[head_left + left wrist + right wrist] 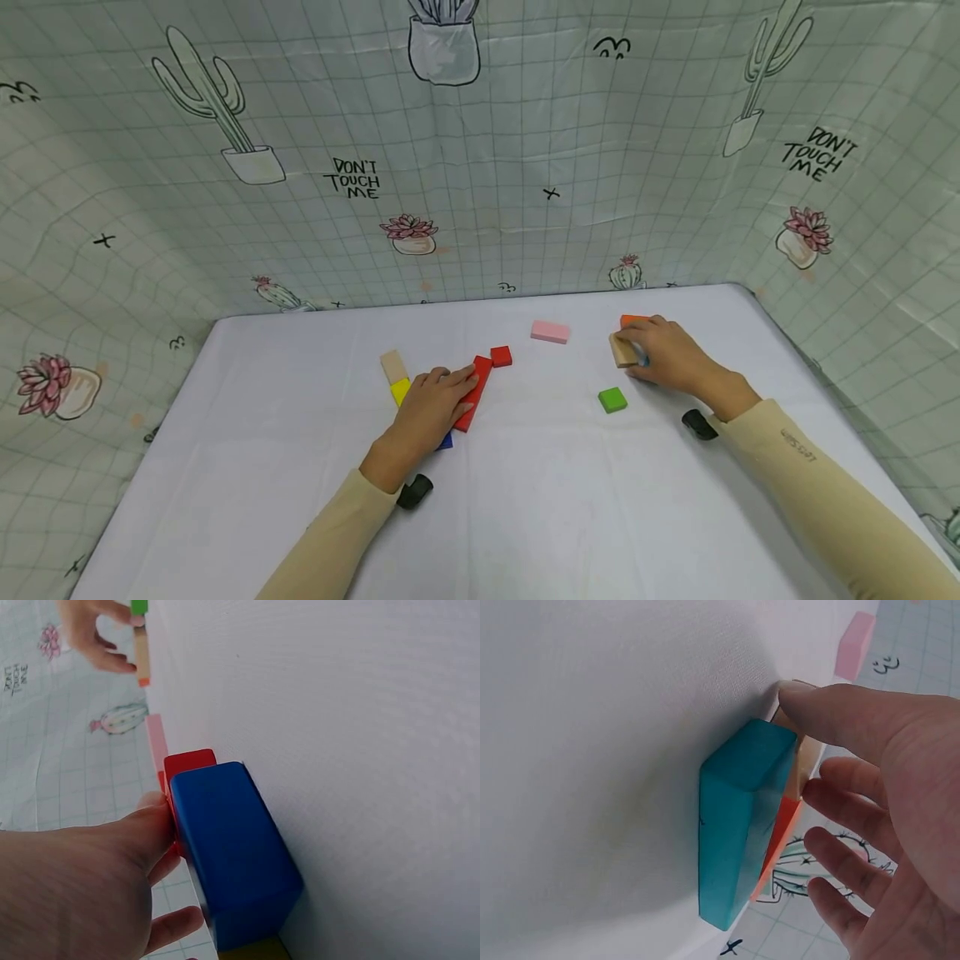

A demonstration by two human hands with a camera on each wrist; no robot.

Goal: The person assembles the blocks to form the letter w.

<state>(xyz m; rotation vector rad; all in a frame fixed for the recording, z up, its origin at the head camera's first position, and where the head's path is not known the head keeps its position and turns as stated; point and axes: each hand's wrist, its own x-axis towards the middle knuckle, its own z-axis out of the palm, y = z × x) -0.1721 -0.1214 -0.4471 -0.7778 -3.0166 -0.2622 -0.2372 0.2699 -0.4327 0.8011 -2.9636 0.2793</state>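
In the head view my left hand (427, 412) pinches a long red block (480, 390) between thumb and fingers, low over the white table. A blue block (236, 847) lies close beside it, large in the left wrist view and mostly covered by the hand from above. My right hand (671, 354) holds a natural wood block (622, 352), thumb on the near end and fingers at the far end. Beside that block lies a teal block (731, 817), mostly beneath the hand. An orange block (633, 320) shows just past the fingers.
A yellow block (401, 390) and a beige block (392, 365) lie left of the left hand. Between the hands are a small red block (501, 357), a pink block (551, 332) and a green block (612, 400). A printed cloth (487, 150) hangs behind the table (540, 508).
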